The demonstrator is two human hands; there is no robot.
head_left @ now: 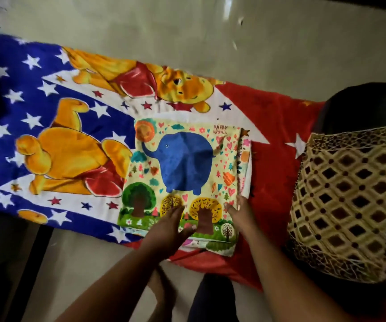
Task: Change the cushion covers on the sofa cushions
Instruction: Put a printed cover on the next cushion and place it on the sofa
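Folded elephant-print cushion covers (182, 177) are lying in a stack on the cartoon bedsheet (55, 126), directly ahead of the person. Left hand (171, 225) is pressing flat on the near edge, fingers straight and together, pinching nothing. Right hand (239, 216) is sitting at the stack's near right corner — fingertips touching the edge, whether curling under it I cannot tell. Both hands are on the same near edge, the stack running away from them. The cushion in its brown diamond cover (345, 201) is standing off to the right, apart from the stack — right hand is nearer it. Likely next: lifting the top cover off, right corner first.
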